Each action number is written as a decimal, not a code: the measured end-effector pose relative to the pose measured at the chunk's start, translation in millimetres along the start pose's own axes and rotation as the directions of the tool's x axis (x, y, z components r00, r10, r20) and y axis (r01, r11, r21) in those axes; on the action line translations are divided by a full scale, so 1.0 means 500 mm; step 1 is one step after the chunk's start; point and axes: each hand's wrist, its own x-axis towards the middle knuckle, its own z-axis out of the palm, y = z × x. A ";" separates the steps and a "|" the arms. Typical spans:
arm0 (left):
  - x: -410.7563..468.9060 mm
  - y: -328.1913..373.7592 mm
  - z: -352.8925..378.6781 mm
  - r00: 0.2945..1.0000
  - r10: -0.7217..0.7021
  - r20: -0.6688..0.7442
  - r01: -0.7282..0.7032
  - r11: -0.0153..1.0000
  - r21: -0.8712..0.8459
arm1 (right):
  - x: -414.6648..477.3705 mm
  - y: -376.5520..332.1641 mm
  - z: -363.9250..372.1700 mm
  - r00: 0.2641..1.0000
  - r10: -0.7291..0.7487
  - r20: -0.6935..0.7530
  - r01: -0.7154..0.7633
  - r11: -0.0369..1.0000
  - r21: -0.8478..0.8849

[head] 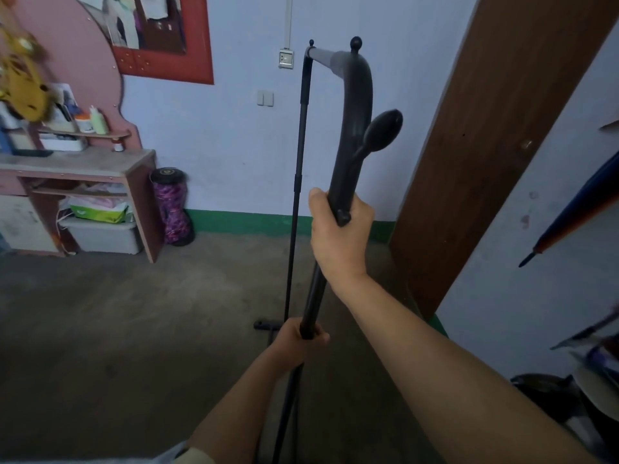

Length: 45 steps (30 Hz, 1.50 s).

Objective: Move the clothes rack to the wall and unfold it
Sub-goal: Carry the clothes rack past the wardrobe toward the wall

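Observation:
The black clothes rack stands folded in front of me, its two uprights close together and joined by a short grey top bar. The far upright runs down to a foot on the floor. My right hand grips the near upright just below its curved top and side knob. My left hand holds the same upright lower down. The pale blue wall with a green skirting lies straight ahead, a short way beyond the rack.
A pink dressing table with bottles and a storage box stands at the left. A purple hoverboard leans on the wall beside it. A brown door stands at the right, with an umbrella and clutter beyond.

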 end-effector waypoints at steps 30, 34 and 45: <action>0.805 0.053 -0.174 0.980 0.031 0.197 -0.032 0.999 0.001 | 0.659 0.442 0.104 0.986 -0.053 -0.158 0.051 0.999 -0.019; 0.920 0.068 -0.162 0.979 0.015 0.203 -0.019 1.000 0.019 | 0.755 0.498 0.086 0.984 -0.046 -0.172 0.040 0.999 -0.035; 1.142 0.095 -0.164 0.961 -0.010 0.278 -0.003 0.999 0.046 | 0.940 0.613 0.064 0.974 -0.056 -0.219 0.045 0.998 -0.054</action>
